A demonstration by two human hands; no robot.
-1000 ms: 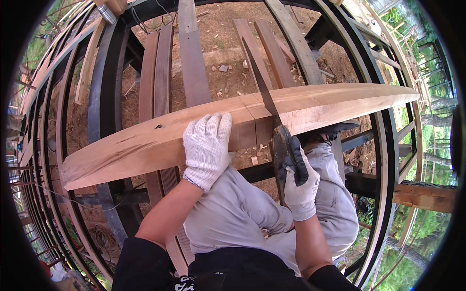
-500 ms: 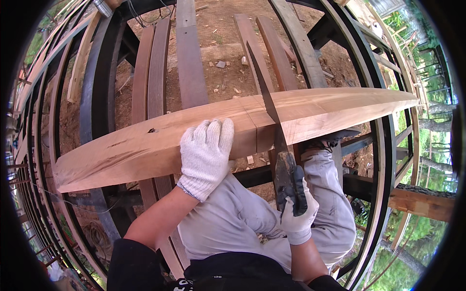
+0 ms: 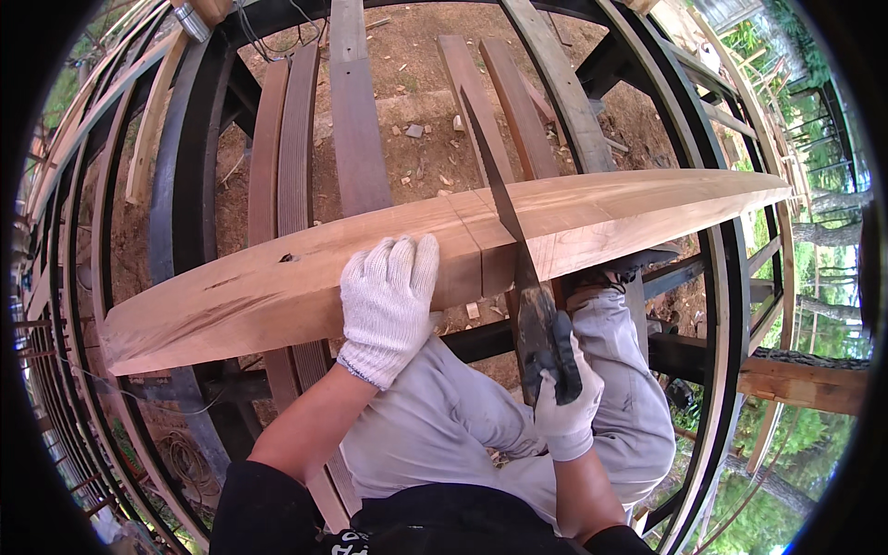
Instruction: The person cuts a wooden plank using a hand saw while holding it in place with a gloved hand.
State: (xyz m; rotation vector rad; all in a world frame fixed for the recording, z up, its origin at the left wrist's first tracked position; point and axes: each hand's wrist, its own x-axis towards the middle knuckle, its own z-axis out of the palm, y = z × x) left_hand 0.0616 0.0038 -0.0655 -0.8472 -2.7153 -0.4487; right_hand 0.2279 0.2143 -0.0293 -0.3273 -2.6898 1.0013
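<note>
A long wooden beam (image 3: 647,208) with pencil lines across it lies crosswise over my lap. My left hand (image 3: 387,305), in a white knit glove, grips its near side left of the lines. My right hand (image 3: 566,398), in a white glove with dark coating, is closed on the handle of a hand saw (image 3: 499,194). The saw's long dark blade sits across the beam just right of the lines, angled away from me. My legs (image 3: 606,407) in pale trousers are bent beneath the beam.
Planks (image 3: 361,139) span a black steel frame (image 3: 180,213) over dirt ground strewn with offcuts. Cables (image 3: 259,28) hang at the top. A timber post (image 3: 800,377) juts in at the right, with trees (image 3: 791,444) beyond.
My right hand and the saw moved back toward me, then slightly forward again along the blade's line. My left hand stays on the beam; the whole view has shifted slightly.
</note>
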